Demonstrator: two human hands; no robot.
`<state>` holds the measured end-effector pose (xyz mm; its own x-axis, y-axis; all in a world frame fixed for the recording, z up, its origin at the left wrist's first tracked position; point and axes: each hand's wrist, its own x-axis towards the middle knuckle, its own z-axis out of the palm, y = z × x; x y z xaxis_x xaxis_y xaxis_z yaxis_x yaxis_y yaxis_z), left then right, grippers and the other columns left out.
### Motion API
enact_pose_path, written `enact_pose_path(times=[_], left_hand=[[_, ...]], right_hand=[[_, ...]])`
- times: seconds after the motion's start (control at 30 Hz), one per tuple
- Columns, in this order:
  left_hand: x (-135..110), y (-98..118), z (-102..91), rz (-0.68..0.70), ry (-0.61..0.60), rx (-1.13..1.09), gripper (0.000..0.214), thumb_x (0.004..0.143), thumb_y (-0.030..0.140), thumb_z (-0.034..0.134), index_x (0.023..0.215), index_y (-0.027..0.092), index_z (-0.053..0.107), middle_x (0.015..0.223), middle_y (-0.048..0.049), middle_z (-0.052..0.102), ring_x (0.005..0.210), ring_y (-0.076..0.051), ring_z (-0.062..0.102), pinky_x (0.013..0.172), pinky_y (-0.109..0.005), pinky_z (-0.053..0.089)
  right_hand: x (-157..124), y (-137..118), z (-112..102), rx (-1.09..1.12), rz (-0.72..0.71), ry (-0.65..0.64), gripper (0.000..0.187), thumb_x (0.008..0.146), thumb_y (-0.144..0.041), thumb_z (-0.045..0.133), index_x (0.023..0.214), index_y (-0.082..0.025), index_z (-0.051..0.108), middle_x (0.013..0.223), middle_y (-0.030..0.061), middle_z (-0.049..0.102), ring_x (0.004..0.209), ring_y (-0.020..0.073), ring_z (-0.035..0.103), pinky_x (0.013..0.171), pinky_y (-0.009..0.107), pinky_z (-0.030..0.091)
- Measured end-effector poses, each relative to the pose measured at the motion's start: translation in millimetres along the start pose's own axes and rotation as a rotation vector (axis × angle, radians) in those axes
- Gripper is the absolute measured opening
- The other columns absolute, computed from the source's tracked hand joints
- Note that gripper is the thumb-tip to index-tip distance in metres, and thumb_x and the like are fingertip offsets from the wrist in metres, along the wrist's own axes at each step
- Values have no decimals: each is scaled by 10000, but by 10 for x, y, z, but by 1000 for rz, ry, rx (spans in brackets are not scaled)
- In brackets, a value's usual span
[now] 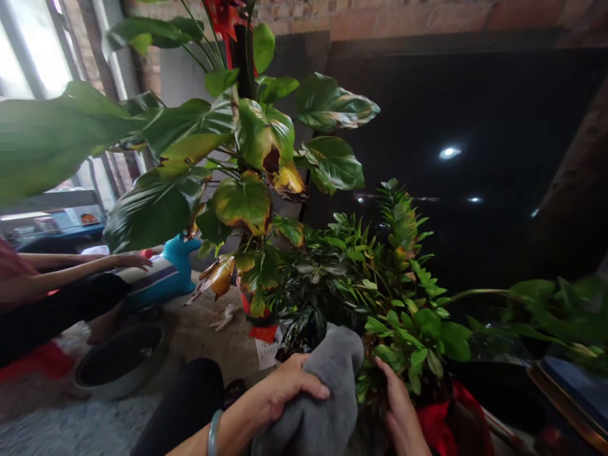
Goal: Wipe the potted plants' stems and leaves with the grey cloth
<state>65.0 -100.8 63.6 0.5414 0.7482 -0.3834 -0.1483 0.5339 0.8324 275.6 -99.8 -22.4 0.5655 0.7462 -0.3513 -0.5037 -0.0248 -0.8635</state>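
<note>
A soft grey cloth (332,386) is bunched in my left hand (289,386), with the thumb pressed over it. The cloth's upper end reaches up against the dark leaves of a bushy plant (318,297). My right hand (399,405) is to the right of the cloth, apart from it, its fingers stretched out beside the lower green leaves (418,348); I see nothing in it. Part of that hand's inner side is turned away. Above stands a tall plant with broad leaves (266,133), several of them yellowed and browned at the edges.
At the left, another person's arm (90,269) reaches over a blue and white toy animal (178,266). A round grey basin (118,361) stands on the floor below. Red material (456,421) lies at the lower right. A dark glossy panel (475,114) rises behind the plants.
</note>
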Motion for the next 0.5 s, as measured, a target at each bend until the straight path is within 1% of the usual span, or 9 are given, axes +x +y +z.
enact_pose_path(times=[0.07, 0.13, 0.2, 0.23, 0.27, 0.33, 0.4, 0.47, 0.5], left_hand=[[-66, 132, 43, 35, -45, -12, 350, 376, 109, 693, 721, 163, 686, 626, -8, 679, 583, -189, 599, 593, -308, 488], [-78, 317, 76, 117, -71, -34, 402, 350, 113, 718, 749, 151, 677, 629, 4, 672, 588, -181, 593, 599, -305, 487], [-54, 441, 74, 206, -50, -83, 419, 348, 123, 722, 762, 153, 667, 631, 11, 664, 593, -173, 587, 600, -300, 486], [-36, 454, 55, 229, -14, -112, 411, 354, 135, 718, 761, 160, 661, 627, 14, 659, 590, -171, 583, 593, -297, 483], [-18, 428, 26, 231, 34, -131, 391, 366, 152, 712, 753, 170, 654, 619, 14, 654, 585, -172, 580, 583, -296, 480], [9, 282, -52, 201, 142, -107, 325, 399, 184, 693, 720, 187, 642, 597, 12, 641, 564, -174, 570, 560, -291, 467], [7, 83, -129, 140, 217, 27, 267, 427, 173, 670, 693, 191, 645, 560, 17, 621, 527, -167, 544, 525, -277, 438], [-27, -57, -165, 111, 223, 205, 244, 437, 122, 662, 672, 188, 663, 514, 36, 582, 484, -145, 491, 482, -253, 383], [-53, -78, -161, 112, 210, 272, 246, 436, 97, 664, 664, 190, 671, 498, 47, 563, 471, -136, 464, 464, -244, 355]], right_hand=[[-13, -6, 11, 7, -5, -5, 338, 368, -359, 762, 651, -198, 672, 682, 17, 728, 861, 262, 666, 733, 335, 517], [-33, -13, 31, 10, -19, 0, 331, 379, -361, 761, 657, -208, 666, 686, 9, 729, 853, 247, 666, 730, 322, 517], [-51, -22, 48, 8, -28, 7, 315, 397, -353, 763, 663, -217, 663, 695, 6, 731, 830, 241, 669, 711, 322, 519], [-57, -27, 52, 8, -28, 9, 306, 399, -349, 762, 657, -218, 663, 693, 8, 731, 818, 242, 671, 703, 325, 520], [-60, -31, 53, 8, -26, 13, 299, 396, -347, 761, 647, -217, 663, 685, 8, 729, 809, 244, 671, 696, 327, 521], [-57, -36, 43, 6, -20, 26, 305, 389, -342, 757, 651, -211, 674, 676, 6, 728, 809, 246, 670, 690, 325, 519], [-44, -35, 22, -5, -9, 36, 326, 395, -340, 759, 680, -198, 690, 682, 7, 731, 824, 252, 669, 678, 325, 516], [-30, -29, -1, -18, -5, 37, 328, 412, -337, 765, 698, -193, 695, 688, 9, 732, 849, 263, 666, 662, 326, 515], [-27, -26, -9, -19, -10, 28, 315, 423, -338, 765, 695, -195, 694, 691, 9, 733, 867, 267, 664, 657, 325, 517]])
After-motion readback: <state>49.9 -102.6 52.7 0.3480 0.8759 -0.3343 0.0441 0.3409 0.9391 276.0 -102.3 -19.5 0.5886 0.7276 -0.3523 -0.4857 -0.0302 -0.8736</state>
